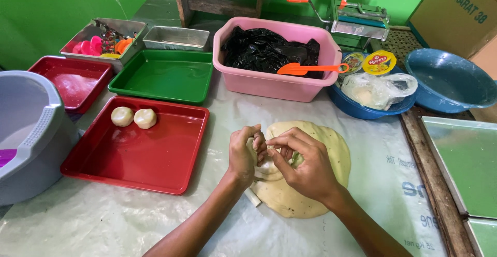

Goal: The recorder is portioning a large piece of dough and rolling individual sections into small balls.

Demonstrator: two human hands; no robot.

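Both hands meet over the flat sheet of dough [316,184] that lies on the plastic-covered bench [103,226]. The left hand [242,156] curls around a small piece of dough [265,167], and its fingers [254,133] close on it from the left side. The right hand [305,166] comes from the other side; its fingers [282,142] pinch the top of the same piece. So the piece sits between the two sets of fingers, mostly hidden by them, and just above the sheet. I think the hands hold it like this to press and round it, because two round dough balls [133,117] already lie in the red tray [155,177], well to the left of the left fingers. The tray stands near enough to be reached easily. Beyond the fingers stands a pink tub [269,83] with a black bag and an orange scraper [305,69].
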